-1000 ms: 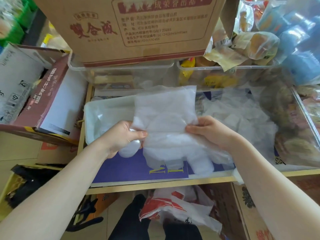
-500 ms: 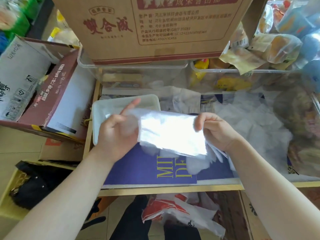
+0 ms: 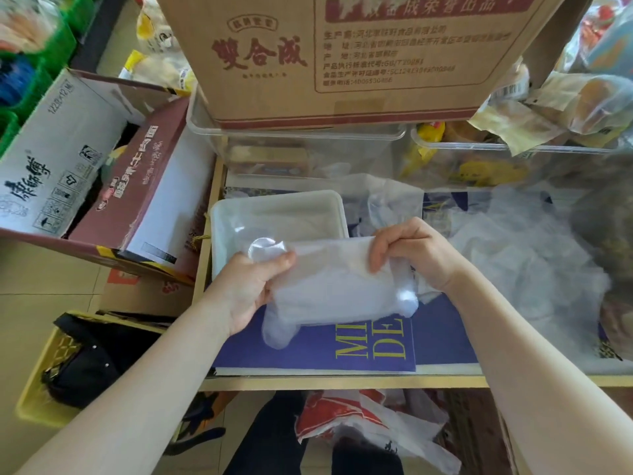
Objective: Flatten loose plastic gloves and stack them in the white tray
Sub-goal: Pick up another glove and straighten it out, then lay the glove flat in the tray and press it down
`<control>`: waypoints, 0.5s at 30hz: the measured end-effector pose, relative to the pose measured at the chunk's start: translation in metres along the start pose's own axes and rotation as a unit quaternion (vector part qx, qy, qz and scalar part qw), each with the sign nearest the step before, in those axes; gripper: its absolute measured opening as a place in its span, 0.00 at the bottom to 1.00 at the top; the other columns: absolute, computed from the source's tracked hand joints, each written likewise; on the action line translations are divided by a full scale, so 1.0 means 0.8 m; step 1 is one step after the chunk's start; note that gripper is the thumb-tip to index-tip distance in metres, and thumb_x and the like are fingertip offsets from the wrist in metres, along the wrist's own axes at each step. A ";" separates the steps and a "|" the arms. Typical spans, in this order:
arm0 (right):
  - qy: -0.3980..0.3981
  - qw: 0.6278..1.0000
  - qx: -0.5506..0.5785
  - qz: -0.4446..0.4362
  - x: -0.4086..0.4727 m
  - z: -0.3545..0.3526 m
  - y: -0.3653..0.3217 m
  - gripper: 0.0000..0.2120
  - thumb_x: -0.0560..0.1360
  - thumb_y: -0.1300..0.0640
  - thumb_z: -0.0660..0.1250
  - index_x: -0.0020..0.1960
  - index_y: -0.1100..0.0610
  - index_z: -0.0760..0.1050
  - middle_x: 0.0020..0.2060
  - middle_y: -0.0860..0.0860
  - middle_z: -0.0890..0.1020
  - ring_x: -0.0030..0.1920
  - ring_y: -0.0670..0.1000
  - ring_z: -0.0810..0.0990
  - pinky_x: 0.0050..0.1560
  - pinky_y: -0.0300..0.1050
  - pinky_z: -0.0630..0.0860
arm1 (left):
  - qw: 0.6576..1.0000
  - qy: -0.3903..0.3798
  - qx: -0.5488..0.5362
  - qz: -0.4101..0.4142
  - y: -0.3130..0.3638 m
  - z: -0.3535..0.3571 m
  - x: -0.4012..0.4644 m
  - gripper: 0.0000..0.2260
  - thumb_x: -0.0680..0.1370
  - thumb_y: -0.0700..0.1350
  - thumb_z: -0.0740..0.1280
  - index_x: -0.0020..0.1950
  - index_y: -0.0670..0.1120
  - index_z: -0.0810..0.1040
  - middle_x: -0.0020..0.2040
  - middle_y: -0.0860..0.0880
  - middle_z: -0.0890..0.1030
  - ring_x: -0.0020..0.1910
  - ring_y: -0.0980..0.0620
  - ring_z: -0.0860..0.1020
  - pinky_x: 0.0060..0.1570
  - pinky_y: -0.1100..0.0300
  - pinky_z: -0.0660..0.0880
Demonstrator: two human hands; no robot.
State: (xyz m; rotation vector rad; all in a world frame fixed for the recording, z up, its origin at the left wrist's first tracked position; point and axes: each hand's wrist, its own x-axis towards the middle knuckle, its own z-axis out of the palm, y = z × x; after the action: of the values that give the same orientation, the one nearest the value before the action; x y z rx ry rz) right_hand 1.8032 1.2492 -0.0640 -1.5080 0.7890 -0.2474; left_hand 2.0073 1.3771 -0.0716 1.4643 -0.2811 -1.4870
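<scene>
Under glove [image 3: 339, 286], perhaps "MI/DE" book [image 3: 342, 351]

Translucent whitish plastic gloves [image 3: 337, 286]; white tray [image 3: 274, 207]; blue book [image 3: 342, 347] with yellow lettering; brown cardboard box [image 3: 342, 56] with dark red print; yellow crate [image 3: 37, 389]; green crates [image 3: 41, 53].

1. Far ahead of you a brown carton [image 3: 342, 53] with red print sits on a clear bin [image 3: 301, 149].
2. To its right, a second clear bin [image 3: 513, 162] holds yellow packets, with wrapped snacks [image 3: 582, 101] piled above.
3. On your left, an open white carton [image 3: 58, 149] holds a maroon box [image 3: 137, 173].
4. Near you, a blue book [image 3: 342, 351] lies on the wooden shelf [image 3: 342, 383].
5. Near left, a yellow crate [image 3: 37, 382] holds a black bag [image 3: 85, 358].
</scene>
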 end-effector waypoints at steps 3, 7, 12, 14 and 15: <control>0.036 0.999 0.014 0.026 0.006 0.014 -0.005 0.11 0.65 0.59 0.57 0.30 0.59 0.77 0.26 0.47 0.76 0.29 0.46 0.72 0.31 0.35 0.66 | 0.998 0.031 0.017 0.044 0.000 -0.013 -0.003 0.08 0.73 0.36 0.68 0.49 0.48 0.80 0.45 0.49 0.84 0.48 0.49 0.82 0.49 0.51 0.78; 0.171 0.980 0.031 0.100 0.021 0.042 0.014 0.09 0.70 0.56 0.72 0.45 0.56 0.73 0.34 0.49 0.76 0.33 0.47 0.74 0.35 0.40 0.71 | 0.993 0.078 0.008 0.086 0.003 -0.025 0.000 0.08 0.73 0.36 0.68 0.44 0.49 0.80 0.40 0.51 0.84 0.44 0.50 0.82 0.49 0.52 0.78; 0.090 0.976 0.117 0.161 0.030 0.054 0.013 0.04 0.68 0.61 0.73 0.40 0.55 0.78 0.35 0.54 0.81 0.34 0.52 0.79 0.37 0.46 0.75 | 0.990 0.082 0.004 0.117 0.006 -0.045 0.013 0.11 0.72 0.38 0.71 0.52 0.48 0.78 0.47 0.49 0.84 0.49 0.51 0.82 0.52 0.51 0.76; 0.074 0.984 0.117 0.114 0.034 0.053 0.005 0.08 0.66 0.61 0.73 0.34 0.54 0.74 0.30 0.51 0.79 0.30 0.48 0.77 0.32 0.40 0.71 | 0.990 0.082 0.013 0.114 0.006 -0.061 0.019 0.31 0.66 0.45 0.77 0.67 0.46 0.69 0.58 0.47 0.80 0.56 0.50 0.79 0.59 0.47 0.74; 0.066 0.986 0.125 0.092 0.035 0.053 0.000 0.08 0.65 0.60 0.72 0.33 0.54 0.73 0.31 0.51 0.79 0.31 0.48 0.77 0.31 0.39 0.71 | 0.987 0.108 0.042 0.114 0.007 -0.068 0.020 0.44 0.62 0.49 0.79 0.73 0.52 0.59 0.64 0.48 0.76 0.60 0.51 0.77 0.61 0.47 0.72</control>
State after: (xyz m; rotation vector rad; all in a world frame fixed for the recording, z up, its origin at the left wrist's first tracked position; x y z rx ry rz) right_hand 1.8490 1.2658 -0.0780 -1.1844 0.9599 -0.2987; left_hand 2.0599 1.3870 -0.0903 1.5896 -0.3689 -1.1362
